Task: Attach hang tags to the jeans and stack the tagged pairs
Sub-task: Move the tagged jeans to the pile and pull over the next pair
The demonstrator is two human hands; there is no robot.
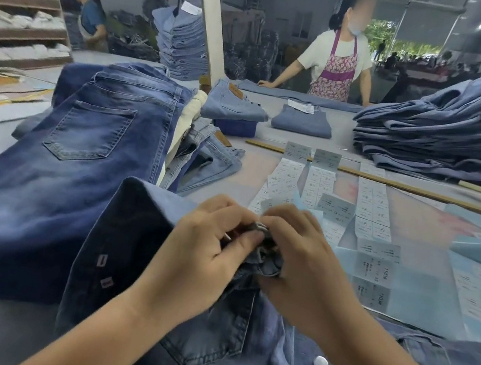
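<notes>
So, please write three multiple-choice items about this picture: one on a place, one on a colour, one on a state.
1. Where do the label strips lie?
A. on the table right of the dark jeans
B. on the shelves
C. on the floor

2. What colour is the round button near the bottom edge?
A. red
B. white
C. black

3. What are the hands doing?
A. resting flat
B. both pinching the bunched denim
C. waving

Key: 1 A, the strips run beyond the hands; 2 B, it shows white on the denim; 3 B, left hand and right hand curl round the fabric.
</notes>
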